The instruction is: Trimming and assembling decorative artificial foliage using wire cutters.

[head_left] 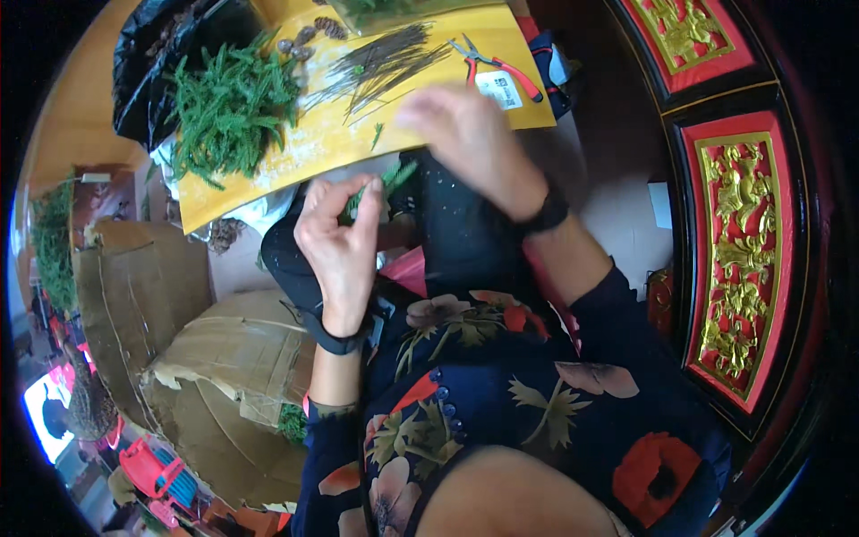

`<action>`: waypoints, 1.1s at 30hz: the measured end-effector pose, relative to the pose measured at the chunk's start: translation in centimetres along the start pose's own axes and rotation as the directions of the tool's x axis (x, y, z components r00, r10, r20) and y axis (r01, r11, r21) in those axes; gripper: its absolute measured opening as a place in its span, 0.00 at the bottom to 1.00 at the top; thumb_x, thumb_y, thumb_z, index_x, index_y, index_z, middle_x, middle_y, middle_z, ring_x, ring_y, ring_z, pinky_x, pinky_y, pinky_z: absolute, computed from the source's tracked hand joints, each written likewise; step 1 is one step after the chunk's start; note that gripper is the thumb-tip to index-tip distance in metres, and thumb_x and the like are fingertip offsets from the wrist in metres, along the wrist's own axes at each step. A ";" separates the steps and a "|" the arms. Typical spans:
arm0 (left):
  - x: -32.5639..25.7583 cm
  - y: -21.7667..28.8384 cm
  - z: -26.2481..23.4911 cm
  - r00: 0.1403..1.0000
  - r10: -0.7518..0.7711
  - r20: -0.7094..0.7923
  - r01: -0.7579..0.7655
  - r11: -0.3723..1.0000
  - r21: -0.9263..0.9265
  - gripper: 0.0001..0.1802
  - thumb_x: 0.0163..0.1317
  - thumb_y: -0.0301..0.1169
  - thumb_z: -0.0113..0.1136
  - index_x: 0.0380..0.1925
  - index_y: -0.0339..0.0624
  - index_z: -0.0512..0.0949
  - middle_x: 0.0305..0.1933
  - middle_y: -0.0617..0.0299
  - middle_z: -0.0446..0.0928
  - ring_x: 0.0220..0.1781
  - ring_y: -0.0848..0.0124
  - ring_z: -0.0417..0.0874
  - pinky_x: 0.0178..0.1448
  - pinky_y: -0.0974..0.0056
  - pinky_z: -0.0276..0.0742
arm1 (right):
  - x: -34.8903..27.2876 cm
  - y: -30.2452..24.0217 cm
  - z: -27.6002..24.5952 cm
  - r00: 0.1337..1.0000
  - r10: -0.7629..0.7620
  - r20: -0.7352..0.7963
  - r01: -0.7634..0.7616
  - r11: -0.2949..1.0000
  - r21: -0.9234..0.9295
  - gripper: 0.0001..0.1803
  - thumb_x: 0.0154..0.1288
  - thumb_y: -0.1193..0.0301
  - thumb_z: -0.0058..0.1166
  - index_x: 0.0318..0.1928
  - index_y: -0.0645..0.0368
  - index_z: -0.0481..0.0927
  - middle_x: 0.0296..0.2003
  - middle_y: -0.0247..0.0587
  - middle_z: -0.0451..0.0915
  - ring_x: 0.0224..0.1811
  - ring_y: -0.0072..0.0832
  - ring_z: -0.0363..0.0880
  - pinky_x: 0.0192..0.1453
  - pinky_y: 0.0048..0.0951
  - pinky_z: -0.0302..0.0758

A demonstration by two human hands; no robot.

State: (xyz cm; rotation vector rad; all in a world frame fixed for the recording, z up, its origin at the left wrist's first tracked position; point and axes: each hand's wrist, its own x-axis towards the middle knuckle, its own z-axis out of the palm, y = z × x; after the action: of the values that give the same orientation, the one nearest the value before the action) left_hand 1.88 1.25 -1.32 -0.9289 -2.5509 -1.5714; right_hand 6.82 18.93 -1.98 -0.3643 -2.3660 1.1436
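Between the thumb and fingers of my left hand (335,224) is a small green artificial pine sprig (400,175), its tip pointing up to the right. My right hand (474,148) hovers over the near edge of the yellow board (210,204), its fingers smeared by motion. Whether it holds anything cannot be made out. Dark thin wire stems (385,67) lie spread on the board beyond both hands. To their right rest red-handled pliers (494,66). A heap of green sprigs (234,112) covers the board's left part, and a loose green bit (377,136) lies close to my hands.
A black plastic bag (143,80) stands at the far left, with brown pine cones (330,28) near the back edge. A white label (498,89) lies under the pliers. Cardboard boxes (143,286) fill the left side; a carved red and gold panel (738,259) stands on the right.
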 end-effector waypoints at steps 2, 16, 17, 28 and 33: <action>0.1 -0.3 -0.2 0.999 -0.041 -0.006 0.041 0.996 -0.075 0.07 0.51 0.24 0.63 0.30 0.33 0.80 0.24 0.60 0.73 0.26 0.75 0.72 0.34 0.73 0.66 | 1.5 3.9 -1.6 0.974 -0.162 -0.161 0.041 0.819 -0.572 0.25 0.54 0.52 0.56 0.41 0.62 0.78 0.34 0.50 0.79 0.40 0.42 0.77 0.42 0.39 0.73; 0.6 -0.3 -0.8 0.855 -0.448 0.259 0.506 0.618 -0.602 0.04 0.56 0.24 0.60 0.31 0.37 0.80 0.25 0.70 0.76 0.24 0.86 0.70 0.31 0.80 0.63 | 1.8 8.7 -3.1 0.958 0.043 -0.283 -0.198 0.814 -0.546 0.23 0.53 0.58 0.58 0.42 0.66 0.76 0.32 0.49 0.79 0.35 0.38 0.78 0.43 0.36 0.74; 0.6 -0.4 -0.8 0.862 -0.439 0.254 0.496 0.626 -0.601 0.04 0.56 0.24 0.60 0.31 0.38 0.80 0.24 0.71 0.75 0.23 0.86 0.70 0.30 0.81 0.62 | 1.7 8.3 -3.1 0.959 0.044 -0.280 -0.196 0.816 -0.544 0.23 0.53 0.58 0.58 0.42 0.66 0.76 0.32 0.49 0.79 0.35 0.38 0.78 0.43 0.36 0.74; 0.4 0.1 -0.7 0.932 -0.353 0.085 0.350 0.811 -0.469 0.03 0.55 0.24 0.61 0.30 0.37 0.80 0.29 0.68 0.76 0.26 0.84 0.70 0.31 0.80 0.64 | -1.8 -2.4 2.8 0.989 0.087 0.116 -0.137 0.832 0.537 0.19 0.57 0.69 0.60 0.46 0.65 0.74 0.31 0.29 0.77 0.31 0.14 0.72 0.35 0.16 0.70; 0.0 -0.2 -1.0 0.981 -0.196 0.000 0.182 0.912 -0.368 0.04 0.55 0.24 0.60 0.31 0.36 0.79 0.34 0.66 0.76 0.30 0.83 0.72 0.33 0.78 0.65 | -1.9 -2.8 1.9 0.813 0.281 0.509 -0.581 0.446 0.681 0.16 0.58 0.73 0.58 0.47 0.65 0.74 0.32 0.30 0.77 0.33 0.15 0.73 0.39 0.17 0.71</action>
State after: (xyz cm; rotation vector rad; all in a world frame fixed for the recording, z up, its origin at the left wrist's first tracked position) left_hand 1.52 0.36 -0.95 -0.6716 -2.4290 -2.1525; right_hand 7.36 15.11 -1.34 -0.4837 -1.6680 2.5853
